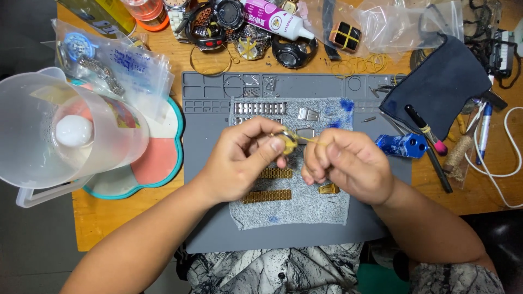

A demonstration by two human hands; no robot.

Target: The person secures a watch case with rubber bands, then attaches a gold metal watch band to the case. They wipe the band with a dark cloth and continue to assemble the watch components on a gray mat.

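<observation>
Two hands work over a grey cloth (305, 209) spread on a grey mat (207, 163) on the wooden worktop (109, 218); the left hand (239, 158) is closed around a small gold watch case (287, 140), pinched between thumb and fingertips just above the cloth's middle; the right hand (348, 163) is curled narrow, its fingertips pinching a thin gold pin (313, 141) whose other end touches the case; the pin's long axis runs nearly level, left to right, pointing into the case's right side; most of the case is hidden by the left fingers, so its face cannot be made out.

On the cloth lie two gold bracelet strips, one (275, 173) just below the left thumb and partly covered by it, the other (266, 196) lower and fully shown, both lying left to right; one small gold clasp piece (328, 189) sits under the right hand, half hidden; one silver bracelet strip (260, 108) lies along the cloth's top edge, with a second silver strip below it mostly covered by the left hand.

To the left stands one clear plastic jug (65, 136), cut off at the frame's edge; to the right lie one blue block tool (402, 146) and one dark cloth pouch (441, 87); the watches heaped along the top edge are too tangled to count.
</observation>
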